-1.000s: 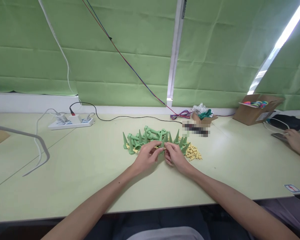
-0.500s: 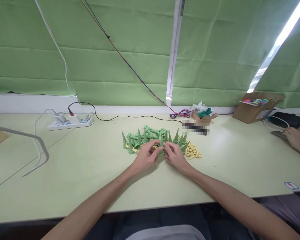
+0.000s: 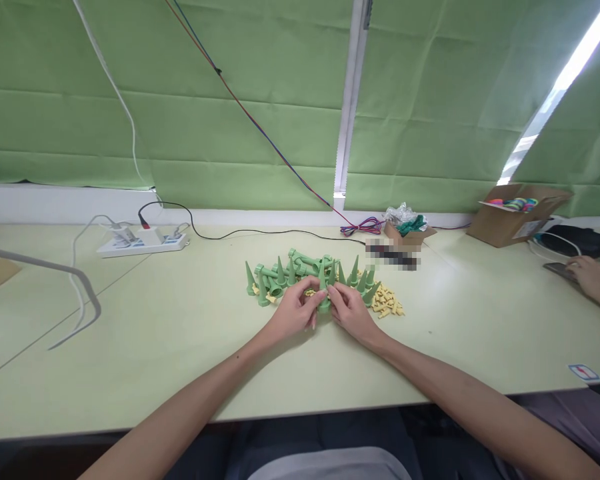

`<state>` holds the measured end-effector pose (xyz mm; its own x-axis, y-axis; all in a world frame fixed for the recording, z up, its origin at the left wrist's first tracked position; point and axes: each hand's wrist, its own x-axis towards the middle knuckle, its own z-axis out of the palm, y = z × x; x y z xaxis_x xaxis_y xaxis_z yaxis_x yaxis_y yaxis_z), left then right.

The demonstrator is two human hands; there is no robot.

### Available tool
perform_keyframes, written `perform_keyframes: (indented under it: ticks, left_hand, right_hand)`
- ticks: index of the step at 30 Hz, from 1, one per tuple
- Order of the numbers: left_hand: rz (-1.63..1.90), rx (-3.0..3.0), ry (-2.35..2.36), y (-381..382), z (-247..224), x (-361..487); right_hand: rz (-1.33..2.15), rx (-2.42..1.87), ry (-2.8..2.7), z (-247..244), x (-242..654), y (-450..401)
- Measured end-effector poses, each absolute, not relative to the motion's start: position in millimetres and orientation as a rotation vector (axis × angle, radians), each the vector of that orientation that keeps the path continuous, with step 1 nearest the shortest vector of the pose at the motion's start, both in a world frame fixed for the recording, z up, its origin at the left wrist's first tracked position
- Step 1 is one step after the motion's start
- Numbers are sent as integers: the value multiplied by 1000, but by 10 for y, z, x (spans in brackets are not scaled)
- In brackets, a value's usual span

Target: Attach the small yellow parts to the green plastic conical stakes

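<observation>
Frame centre: left hand grips upright green cone; right hand meets its side (cannot tell what it grasps). Judged risk: uneven pressure could topple it into neighbouring cones.

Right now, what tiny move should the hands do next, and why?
Perhaps gently stand the green cone on the table and let go: the left hand and right hand meet at it, its tip points up, and other green cones stand upright nearby.
</observation>
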<state>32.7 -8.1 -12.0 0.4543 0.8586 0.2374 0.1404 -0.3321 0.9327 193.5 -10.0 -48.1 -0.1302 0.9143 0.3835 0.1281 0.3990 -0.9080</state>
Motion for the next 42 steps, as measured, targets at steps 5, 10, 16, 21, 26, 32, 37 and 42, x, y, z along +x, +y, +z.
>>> perform_keyframes:
  ticks: [5, 10, 16, 21, 26, 32, 37, 42]
  left_hand:
    - [952, 1712, 848, -92, -96, 335]
    - [940, 1674, 825, -64, -117, 331]
    - [930, 1607, 767, -20, -143, 344]
    - [928, 1516, 760, -14, -155, 372]
    - [920, 1403, 726, -13, -184, 386]
    - [922, 1353, 707, -16, -198, 387]
    - [935, 1393, 729, -12, -188, 384]
    - [943, 1494, 797, 5, -168, 368]
  right_hand:
    - [843, -979, -1603, -494, 1945, -104]
    - [776, -984, -1644, -517, 1960, -104]
    - [614, -1003, -1700, -509, 1957, -122]
    - [528, -1030, -1734, -474, 1947, -154]
    - [472, -1026, -1763, -458, 1946, -171]
    - [427, -994, -1786, -469, 1945, -181]
    - [397, -987, -1801, -469, 1948, -179]
    - [361, -970, -1837, -449, 1934, -176]
